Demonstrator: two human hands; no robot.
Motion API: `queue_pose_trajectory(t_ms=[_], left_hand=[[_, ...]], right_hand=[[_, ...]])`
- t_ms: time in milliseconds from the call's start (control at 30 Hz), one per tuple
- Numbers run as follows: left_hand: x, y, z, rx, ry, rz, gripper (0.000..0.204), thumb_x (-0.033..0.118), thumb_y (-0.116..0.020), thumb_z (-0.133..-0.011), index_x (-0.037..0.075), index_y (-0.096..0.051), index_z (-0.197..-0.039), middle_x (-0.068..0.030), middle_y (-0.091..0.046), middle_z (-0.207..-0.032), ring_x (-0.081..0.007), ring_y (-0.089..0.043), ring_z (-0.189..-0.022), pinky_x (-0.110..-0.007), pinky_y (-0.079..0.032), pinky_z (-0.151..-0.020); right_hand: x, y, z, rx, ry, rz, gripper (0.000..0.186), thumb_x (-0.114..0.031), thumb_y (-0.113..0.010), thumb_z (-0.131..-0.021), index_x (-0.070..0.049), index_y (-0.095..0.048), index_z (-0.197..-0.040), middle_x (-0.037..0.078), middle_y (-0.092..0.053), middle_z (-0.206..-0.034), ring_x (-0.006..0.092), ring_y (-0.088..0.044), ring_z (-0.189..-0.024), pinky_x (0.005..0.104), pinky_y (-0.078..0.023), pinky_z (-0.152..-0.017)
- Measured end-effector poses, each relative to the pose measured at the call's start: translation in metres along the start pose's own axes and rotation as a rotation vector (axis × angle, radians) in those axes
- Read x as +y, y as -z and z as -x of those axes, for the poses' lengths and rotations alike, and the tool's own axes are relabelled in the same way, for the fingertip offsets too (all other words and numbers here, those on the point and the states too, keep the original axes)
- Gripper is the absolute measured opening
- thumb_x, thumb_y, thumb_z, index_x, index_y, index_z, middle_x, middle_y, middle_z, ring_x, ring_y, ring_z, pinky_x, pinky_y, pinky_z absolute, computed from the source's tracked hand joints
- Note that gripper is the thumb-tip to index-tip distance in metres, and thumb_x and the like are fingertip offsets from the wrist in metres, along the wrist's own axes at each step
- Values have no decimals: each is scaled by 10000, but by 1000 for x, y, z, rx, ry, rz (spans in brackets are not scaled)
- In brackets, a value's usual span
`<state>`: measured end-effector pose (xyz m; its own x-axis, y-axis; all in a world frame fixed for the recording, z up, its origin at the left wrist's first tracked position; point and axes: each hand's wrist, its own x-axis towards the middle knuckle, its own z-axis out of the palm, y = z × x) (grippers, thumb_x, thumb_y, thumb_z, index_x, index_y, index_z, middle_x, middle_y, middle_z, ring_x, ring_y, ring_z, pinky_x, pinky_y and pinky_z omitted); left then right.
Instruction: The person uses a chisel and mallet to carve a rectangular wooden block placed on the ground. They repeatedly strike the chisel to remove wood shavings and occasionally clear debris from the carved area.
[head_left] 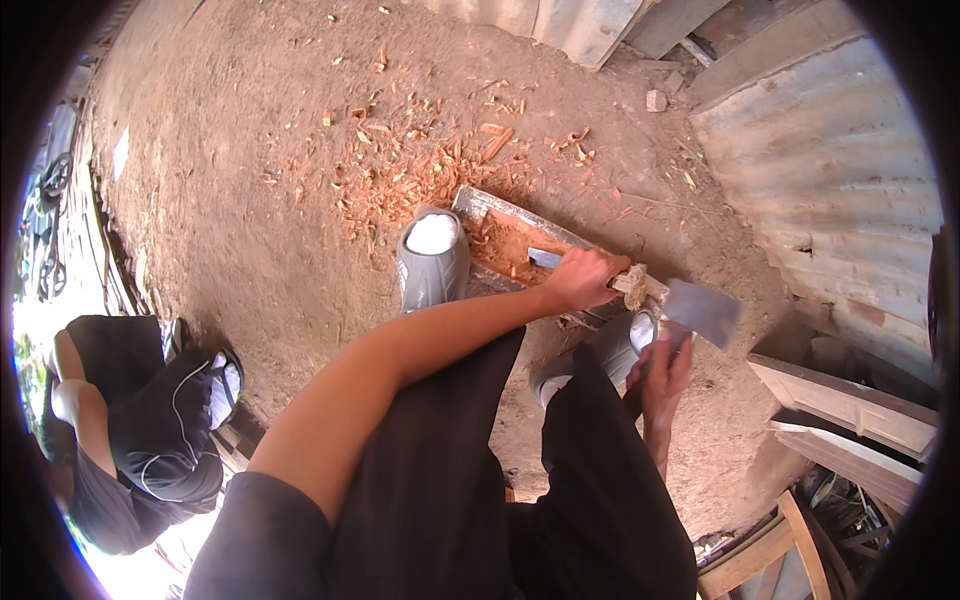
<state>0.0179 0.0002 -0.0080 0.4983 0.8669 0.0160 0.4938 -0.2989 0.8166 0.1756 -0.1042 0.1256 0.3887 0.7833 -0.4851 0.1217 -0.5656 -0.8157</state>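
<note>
My left hand (588, 280) is closed around a chisel. Its flat metal blade (545, 259) points into a hollowed wooden block (520, 212), and the frayed butt of its wooden handle (634, 284) sticks out to the right of my fist. My right hand (664, 372) grips a tool with a broad, flat grey metal head (704, 312), like a hatchet. That head is smeared by motion and lies just right of the chisel's butt; whether they touch, I cannot tell. Reddish shavings lie inside the block's hollow.
My grey shoes (432, 268) stand at the block's near side. Wood shavings (400, 188) litter the dirt floor beyond it. A corrugated metal wall (830, 170) rises at right, above wooden boards (850, 405). Another person (130, 420) sits at far left.
</note>
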Motion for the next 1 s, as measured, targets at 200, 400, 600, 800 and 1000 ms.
queue_pose_trajectory(t_ms=[200, 400, 600, 800, 1000], left_hand=[[-3, 1, 7, -107, 22, -31, 399, 246, -777, -751, 120, -701, -1121, -170, -737, -815, -396, -722, -760, -520, -543, -667], [-7, -1, 6, -36, -1, -24, 406, 244, -781, -746, 116, -701, -1123, -169, -728, -783, -392, -716, -730, -520, -542, -662], [0, 6, 4, -34, -21, -25, 405, 234, -783, -743, 116, -702, -1123, -166, -733, -797, -388, -718, -734, -512, -542, -659], [-5, 2, 12, -72, -35, -27, 413, 236, -796, -738, 106, -704, -1120, -159, -746, -816, -376, -727, -759, -500, -551, -665], [-2, 6, 6, -48, 2, -8, 452, 281, -819, -750, 121, -716, -1159, -169, -750, -835, -382, -731, -768, -501, -556, -677]], right_hand=[[-17, 14, -3, -105, -28, -133, 306, -308, -542, -1094, -32, -526, -1225, 18, -528, -717, 101, -496, -476, 272, -416, -412], [-19, 15, -2, -186, -176, 87, 290, -322, -527, -1099, -67, -534, -1239, 5, -522, -746, 83, -495, -491, 256, -410, -414], [3, 4, 2, 29, -86, 3, 274, -314, -539, -1091, -77, -510, -1225, 16, -529, -751, 97, -498, -494, 271, -415, -417], [-16, 23, -2, -131, -105, 152, 270, -294, -559, -1084, -43, -518, -1173, 9, -519, -723, 102, -503, -487, 283, -421, -412], [6, 8, -2, -162, -109, 154, 308, -278, -552, -1089, -27, -517, -1264, 18, -515, -714, 110, -505, -481, 277, -417, -415]])
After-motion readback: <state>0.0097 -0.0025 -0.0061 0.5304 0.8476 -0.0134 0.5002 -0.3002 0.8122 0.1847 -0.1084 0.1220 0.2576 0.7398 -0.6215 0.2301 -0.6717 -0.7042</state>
